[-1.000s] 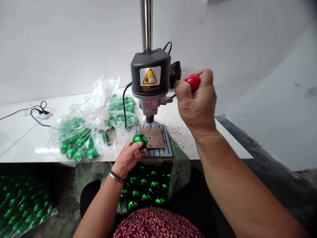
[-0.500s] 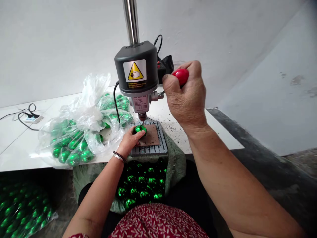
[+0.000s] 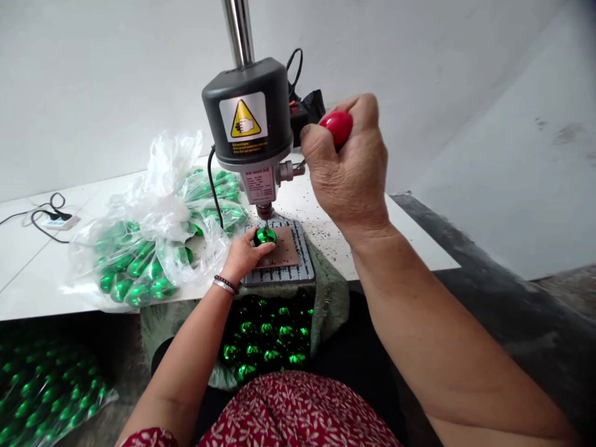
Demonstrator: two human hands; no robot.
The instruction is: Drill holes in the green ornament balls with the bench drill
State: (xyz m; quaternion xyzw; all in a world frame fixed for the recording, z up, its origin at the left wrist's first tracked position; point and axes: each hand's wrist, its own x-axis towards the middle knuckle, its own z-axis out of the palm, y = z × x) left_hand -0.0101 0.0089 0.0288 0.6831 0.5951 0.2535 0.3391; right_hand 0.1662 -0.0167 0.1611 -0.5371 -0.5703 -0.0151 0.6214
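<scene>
My left hand (image 3: 246, 252) grips a shiny green ball (image 3: 265, 236) between thumb and fingers, holding it on a brown board (image 3: 285, 248). Directly above the ball is the chuck (image 3: 264, 212) of a small bench drill press (image 3: 246, 115); whether the bit is inside the ball I cannot make out. Wrapped round the red knob (image 3: 337, 127) of the drill's feed lever is my right hand (image 3: 354, 164), raised beside the drill head. The board lies on the drill's grey slotted base (image 3: 302, 264).
Clear plastic bags (image 3: 153, 211) of green balls lie left on the white table (image 3: 28, 273). More balls (image 3: 267, 335) fill a green sack (image 3: 330, 310) at my lap. Another bag of balls (image 3: 41, 391) sits lower left. A power strip (image 3: 60, 220) and dark shavings are on the table.
The drill head appears slightly higher and further left as the view shifts a little. Both hands keep their grips, the left on the ball and the right on the red knob.
</scene>
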